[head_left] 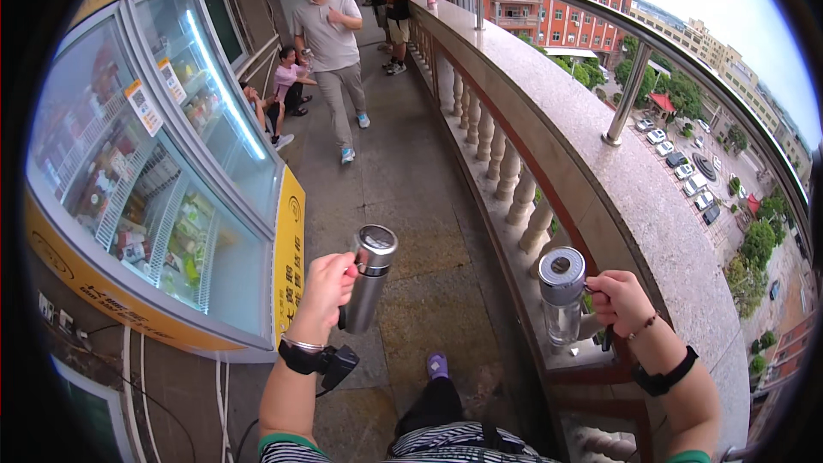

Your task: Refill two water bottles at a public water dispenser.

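My left hand (322, 293) is closed at the lid end of a steel thermos flask (367, 291), which hangs slightly tilted over the walkway floor. Its shiny round lid faces up. My right hand (624, 302) is closed by the lid of a clear water bottle (563, 317) with a grey round top, holding it at its side loop. That bottle hangs upright in front of the balustrade. Wristbands with dark devices sit on both my wrists; a cable runs from the left one.
A glass-door drinks fridge (163, 171) with yellow trim stands on the left. Along the right runs a stone balustrade (583, 146) with a metal rail (634, 30). A person (333, 43) in grey walks ahead; two people sit by the wall, others stand farther back.
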Motion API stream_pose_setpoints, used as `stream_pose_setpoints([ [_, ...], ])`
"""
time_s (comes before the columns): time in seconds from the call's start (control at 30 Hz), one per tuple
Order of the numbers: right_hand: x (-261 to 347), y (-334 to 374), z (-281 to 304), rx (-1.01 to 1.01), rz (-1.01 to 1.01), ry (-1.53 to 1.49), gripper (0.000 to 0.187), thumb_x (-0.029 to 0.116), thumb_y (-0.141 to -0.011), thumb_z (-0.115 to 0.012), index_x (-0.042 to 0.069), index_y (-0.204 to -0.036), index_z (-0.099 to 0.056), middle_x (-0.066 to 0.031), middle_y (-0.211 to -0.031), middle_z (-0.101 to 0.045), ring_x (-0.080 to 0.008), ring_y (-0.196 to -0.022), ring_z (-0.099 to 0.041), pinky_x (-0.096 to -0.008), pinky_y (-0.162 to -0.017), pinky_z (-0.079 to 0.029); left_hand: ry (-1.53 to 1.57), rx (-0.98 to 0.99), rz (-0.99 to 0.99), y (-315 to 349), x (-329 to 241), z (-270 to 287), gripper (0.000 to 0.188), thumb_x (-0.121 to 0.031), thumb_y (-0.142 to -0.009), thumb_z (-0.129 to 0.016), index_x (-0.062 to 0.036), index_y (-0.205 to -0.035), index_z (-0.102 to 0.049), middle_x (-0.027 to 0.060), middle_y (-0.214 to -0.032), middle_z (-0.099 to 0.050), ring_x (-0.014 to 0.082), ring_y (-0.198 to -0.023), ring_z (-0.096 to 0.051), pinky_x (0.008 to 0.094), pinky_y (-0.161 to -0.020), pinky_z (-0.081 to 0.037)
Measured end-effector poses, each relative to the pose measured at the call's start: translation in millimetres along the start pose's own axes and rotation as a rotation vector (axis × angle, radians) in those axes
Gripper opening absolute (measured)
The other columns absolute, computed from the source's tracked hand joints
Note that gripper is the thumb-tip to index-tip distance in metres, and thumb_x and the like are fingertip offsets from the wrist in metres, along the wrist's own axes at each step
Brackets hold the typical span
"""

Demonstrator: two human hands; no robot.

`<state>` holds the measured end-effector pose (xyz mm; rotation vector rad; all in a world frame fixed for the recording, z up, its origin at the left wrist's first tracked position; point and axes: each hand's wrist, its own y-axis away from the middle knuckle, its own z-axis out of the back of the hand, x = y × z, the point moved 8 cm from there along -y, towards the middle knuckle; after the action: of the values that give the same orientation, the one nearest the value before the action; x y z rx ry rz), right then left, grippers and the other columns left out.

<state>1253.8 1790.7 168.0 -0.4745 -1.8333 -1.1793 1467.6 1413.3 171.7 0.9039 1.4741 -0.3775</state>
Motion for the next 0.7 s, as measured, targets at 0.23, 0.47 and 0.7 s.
stream_pose_setpoints([
  [0.23,-3,-149,-55,-0.048,-0.085,0.099,0.017,0.007,-0.086,-0.056,0.007,-0.072,-0.046,0.0029,-0.057,-0.041,-0.0046,-0.042,-0.032,-0.0213,-0.037,-0.021,0.043,-0.185,0.089,-60,35,82,0.027,-0.021,-0.090,-0.054,-0.0068,-0.067,-0.049,-0.0073,-0.051,-0.036,0.0008,-0.039,-0.027,0.0190,-0.036,-0.017],
  [0.47,15,-284,-89,-0.132,-0.066,0.032,0.012,0.005,-0.086,-0.055,0.004,-0.075,-0.051,0.0020,-0.057,-0.043,-0.0051,-0.041,-0.033,-0.0216,-0.035,-0.022,0.092,-0.237,0.174,-155,46,87,0.029,-0.021,-0.090,-0.055,-0.0060,-0.066,-0.050,-0.0068,-0.051,-0.036,0.0016,-0.039,-0.028,0.0192,-0.036,-0.018],
  [0.7,56,-425,-111,-0.079,-0.131,0.041,0.019,0.005,-0.085,-0.056,0.007,-0.068,-0.048,0.0031,-0.054,-0.040,-0.0061,-0.038,-0.032,-0.0231,-0.034,-0.021,0.147,-0.222,0.159,-272,38,52,0.026,-0.020,-0.089,-0.055,-0.0067,-0.066,-0.051,-0.0061,-0.053,-0.038,0.0020,-0.041,-0.031,0.0193,-0.037,-0.019],
])
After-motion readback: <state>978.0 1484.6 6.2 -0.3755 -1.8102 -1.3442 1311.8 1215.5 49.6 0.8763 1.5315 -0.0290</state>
